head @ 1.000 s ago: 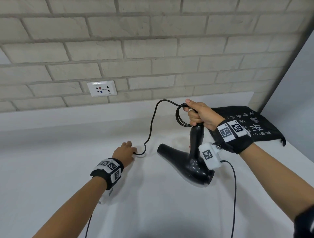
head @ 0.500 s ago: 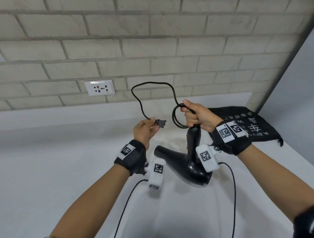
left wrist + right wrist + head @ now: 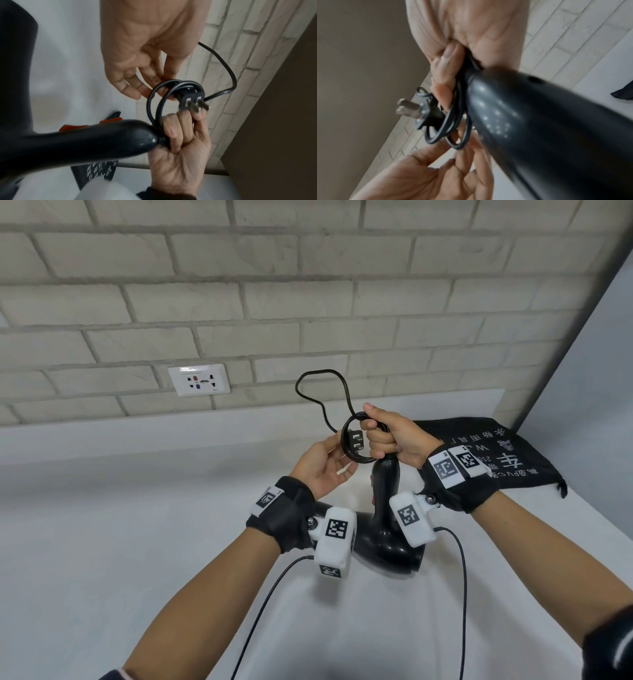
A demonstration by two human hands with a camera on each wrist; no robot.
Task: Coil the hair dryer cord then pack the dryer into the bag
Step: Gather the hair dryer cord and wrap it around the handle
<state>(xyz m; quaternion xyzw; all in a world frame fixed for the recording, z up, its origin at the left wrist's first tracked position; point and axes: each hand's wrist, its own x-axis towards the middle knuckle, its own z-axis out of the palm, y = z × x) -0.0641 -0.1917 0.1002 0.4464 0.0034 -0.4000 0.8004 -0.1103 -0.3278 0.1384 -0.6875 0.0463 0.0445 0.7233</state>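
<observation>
The black hair dryer (image 3: 387,539) stands nozzle-down on the white counter, handle up. My right hand (image 3: 387,436) grips the top of the handle together with the coiled cord (image 3: 346,450). The plug (image 3: 356,441) pokes through the coil, prongs toward me, seen close in the left wrist view (image 3: 192,102). My left hand (image 3: 322,467) is beside the coil, palm up, its straight fingers (image 3: 130,92) touching the loops from behind. One loose loop of cord (image 3: 342,385) stands above the coil. The black bag (image 3: 513,453) lies flat behind my right wrist.
A brick wall with a white socket (image 3: 198,380) runs along the back of the counter (image 3: 137,525). A grey side wall (image 3: 589,405) closes the right end. Thin camera cables (image 3: 462,577) hang from both wrists.
My left hand rose from the counter with the plug and carried it right to the coil. The plug now sits through the coil, and the free cord has shrunk to one small loop.
</observation>
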